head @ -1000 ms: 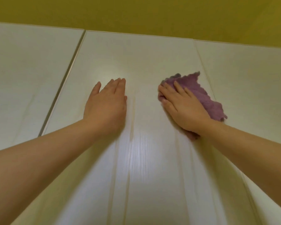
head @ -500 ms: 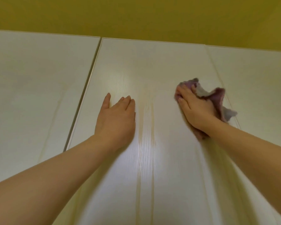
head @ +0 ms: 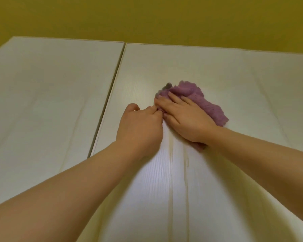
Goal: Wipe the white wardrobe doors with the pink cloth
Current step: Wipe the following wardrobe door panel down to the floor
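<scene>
Pink cloth (head: 196,95) sits bunched on the middle wardrobe door (head: 164,189), below its top edge and midway between its side edges. Its long axis runs upper left to lower right. Your right hand (head: 185,119) lies on top of it, fingers straight, pressing and not gripping. Your left hand (head: 140,126), fingers curled, meets the cloth's left end just to its right; cannot tell if it pinches.

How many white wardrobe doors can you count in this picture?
3: the left door, across the dark gap; the middle door, where the cloth lies; the right door, past a faint seam. Others may lie outside the view.
</scene>
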### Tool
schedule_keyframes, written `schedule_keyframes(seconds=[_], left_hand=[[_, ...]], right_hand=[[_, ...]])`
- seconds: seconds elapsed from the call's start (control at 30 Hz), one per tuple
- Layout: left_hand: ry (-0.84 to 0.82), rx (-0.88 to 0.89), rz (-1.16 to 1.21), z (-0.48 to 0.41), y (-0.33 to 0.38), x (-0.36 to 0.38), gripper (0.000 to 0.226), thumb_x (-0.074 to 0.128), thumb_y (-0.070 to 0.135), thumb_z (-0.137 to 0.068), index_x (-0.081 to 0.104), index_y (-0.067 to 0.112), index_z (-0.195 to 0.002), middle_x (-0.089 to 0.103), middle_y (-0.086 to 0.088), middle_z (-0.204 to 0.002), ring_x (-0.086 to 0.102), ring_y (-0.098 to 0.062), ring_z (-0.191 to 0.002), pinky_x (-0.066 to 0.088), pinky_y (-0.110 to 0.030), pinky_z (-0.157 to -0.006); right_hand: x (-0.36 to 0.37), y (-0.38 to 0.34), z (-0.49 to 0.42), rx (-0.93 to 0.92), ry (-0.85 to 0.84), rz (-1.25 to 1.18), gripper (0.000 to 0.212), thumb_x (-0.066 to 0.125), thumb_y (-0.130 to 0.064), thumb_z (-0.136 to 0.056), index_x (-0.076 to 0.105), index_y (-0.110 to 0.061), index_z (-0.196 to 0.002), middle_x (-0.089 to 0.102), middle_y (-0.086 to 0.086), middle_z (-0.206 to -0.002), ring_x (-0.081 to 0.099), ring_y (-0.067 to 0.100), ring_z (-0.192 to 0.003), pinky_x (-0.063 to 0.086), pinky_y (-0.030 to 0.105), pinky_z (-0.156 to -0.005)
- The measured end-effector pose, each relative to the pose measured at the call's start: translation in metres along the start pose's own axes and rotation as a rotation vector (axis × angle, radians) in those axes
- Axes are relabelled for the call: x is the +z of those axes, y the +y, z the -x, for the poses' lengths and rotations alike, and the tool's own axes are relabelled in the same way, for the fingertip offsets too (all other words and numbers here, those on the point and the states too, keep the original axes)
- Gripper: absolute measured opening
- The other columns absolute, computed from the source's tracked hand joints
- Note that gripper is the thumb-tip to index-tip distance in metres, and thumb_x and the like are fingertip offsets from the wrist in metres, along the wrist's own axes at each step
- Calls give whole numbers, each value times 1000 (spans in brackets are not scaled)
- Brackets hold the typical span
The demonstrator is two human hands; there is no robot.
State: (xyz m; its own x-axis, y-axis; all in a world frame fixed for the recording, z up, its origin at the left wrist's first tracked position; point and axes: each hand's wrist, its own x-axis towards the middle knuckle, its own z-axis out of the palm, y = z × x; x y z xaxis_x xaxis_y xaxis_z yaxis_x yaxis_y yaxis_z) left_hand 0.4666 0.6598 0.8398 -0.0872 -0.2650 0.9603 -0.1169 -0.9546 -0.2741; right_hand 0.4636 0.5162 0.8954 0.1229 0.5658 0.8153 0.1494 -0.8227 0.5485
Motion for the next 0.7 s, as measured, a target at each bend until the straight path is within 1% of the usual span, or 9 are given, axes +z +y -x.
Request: schedule_keyframes(seconds=[0.03, 0.1, 0.17, 0.23, 0.33, 0.4, 0.47, 0.6, 0.7], left_hand=[[-2, -9, 7, 0, -1, -1, 39, 27, 22, -99, 43, 23, -135, 48, 9, -136, 54, -13, -108, 19, -29, -102], [-14, -25, 10, 0, 0, 0, 40, 25, 23, -101, 40, 22, -138, 44, 8, -142, 54, -13, -112, 18, -31, -105], [-28, -39, 4, 0, -1, 2, 43, 22, 23, -102, 34, 22, -143, 38, 8, -148, 52, -13, -116, 16, -32, -109], [-27, -46, 13, 1, -1, 3, 44, 21, 24, -102, 32, 23, -144, 38, 9, -147, 52, -12, -116, 14, -32, -109], [-33, -49, 13, 2, 0, 2, 42, 23, 23, -101, 36, 24, -141, 40, 10, -145, 53, -12, -114, 13, -32, -108], [-41, -47, 35, 2, 0, 4, 42, 21, 23, -102, 41, 21, -139, 42, 6, -145, 55, -14, -114, 14, -34, -108], [-4, -49, 39, 2, -2, 4, 47, 17, 22, -100, 48, 18, -135, 49, 3, -140, 58, -17, -111, 16, -36, -107], [-20, -28, 28, 1, -2, 3, 51, 14, 23, -97, 39, 24, -141, 44, 9, -143, 55, -12, -114, 11, -32, -106], [-17, -32, 113, 0, -14, -5, 48, 22, 18, -101, 26, 27, -148, 34, 12, -151, 45, -10, -125, 9, -26, -109]], right_hand=[[-3, 8, -2, -46, -10, -16, 45, 25, -32, -101, 25, -30, -146, 24, -7, -153, 18, 14, -141, 13, 32, -115], [-14, 27, -15, 153, 78, -42, 41, 28, -32, -100, 34, -31, -140, 40, 4, -145, 35, 26, -133, 25, 38, -110], [-13, 29, -23, 350, 119, -18, 44, 24, -31, -100, 28, -29, -144, 29, 2, -151, 23, 25, -139, 16, 38, -113], [-5, 11, -19, 176, 43, 12, 47, 22, -27, -100, 22, -28, -147, 17, -8, -155, 8, 16, -144, 5, 35, -116], [-8, 16, -4, -81, 12, -34, 46, 25, -27, -96, 34, -30, -142, 30, -7, -151, 22, 15, -140, 16, 35, -114], [-18, 37, -9, 157, 130, -37, 42, 29, -24, -96, 39, -25, -137, 40, 3, -145, 32, 24, -136, 24, 37, -110], [-15, 33, -11, 314, 127, 16, 44, 25, -25, -100, 28, -23, -144, 26, 0, -153, 18, 22, -142, 12, 36, -113], [-6, 11, 4, -45, 22, 4, 45, 23, -33, -102, 24, -30, -146, 24, -8, -153, 18, 15, -141, 11, 29, -113], [-11, 25, -10, 259, 142, -10, 45, 23, -30, -101, 25, -28, -146, 26, -1, -153, 21, 21, -140, 15, 33, -110]])
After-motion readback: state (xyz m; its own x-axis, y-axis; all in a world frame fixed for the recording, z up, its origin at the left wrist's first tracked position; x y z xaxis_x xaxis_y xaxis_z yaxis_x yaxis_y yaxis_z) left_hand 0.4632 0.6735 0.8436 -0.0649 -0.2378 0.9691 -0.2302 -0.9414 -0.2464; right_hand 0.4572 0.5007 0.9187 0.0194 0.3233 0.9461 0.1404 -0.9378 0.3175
